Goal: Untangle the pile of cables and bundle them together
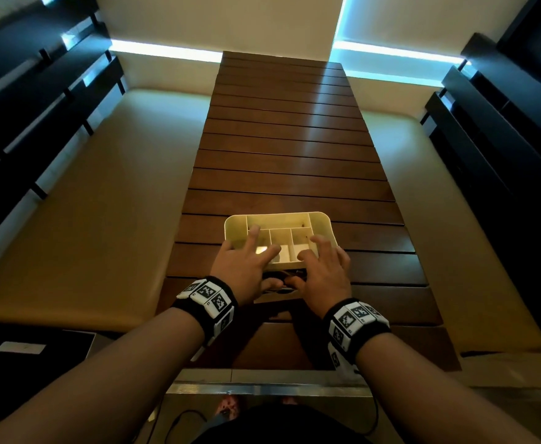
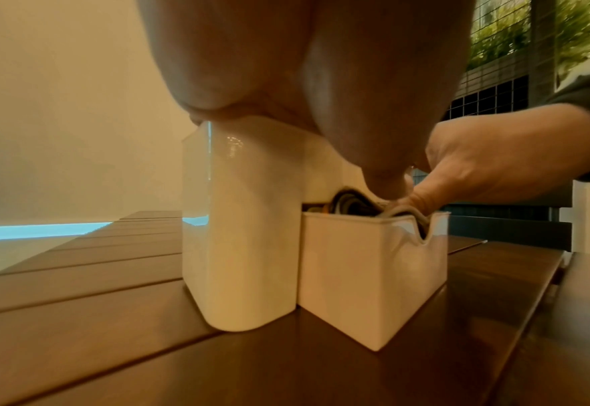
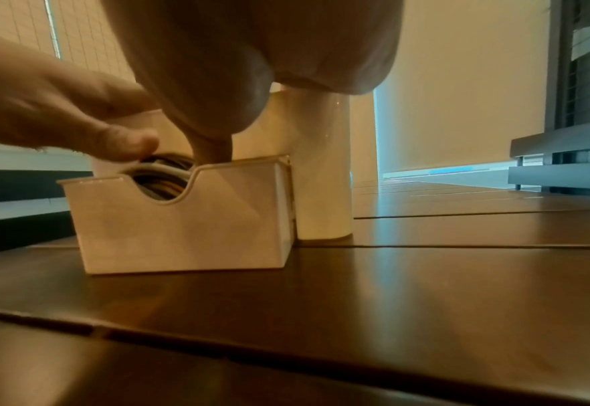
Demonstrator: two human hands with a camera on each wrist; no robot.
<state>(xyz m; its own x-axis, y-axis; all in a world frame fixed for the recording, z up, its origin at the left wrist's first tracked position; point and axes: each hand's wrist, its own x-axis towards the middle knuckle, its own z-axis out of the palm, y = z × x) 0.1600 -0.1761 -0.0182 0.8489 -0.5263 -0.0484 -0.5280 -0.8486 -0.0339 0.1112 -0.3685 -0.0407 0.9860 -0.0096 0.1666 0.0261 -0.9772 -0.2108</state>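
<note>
Head view: both hands, left hand (image 1: 246, 261) and right hand (image 1: 323, 270), rest spread on the organizer (image 1: 322, 221), thumbs touching cables (image 3: 161, 178) in its front drawer (image 3: 182, 228). Better lift loops slowly, avoiding snags.

No words, brand names or numbers can be read in any of the three views. The only markings are black-and-white square code patterns on the white tiles of the left wristband (image 1: 207, 299) and the right wristband (image 1: 352, 322) in the head view; tiny characters stand beside some of those patterns, too small to make out. The white label (image 1: 21, 347) on the dark box at the near left shows no legible print.
</note>
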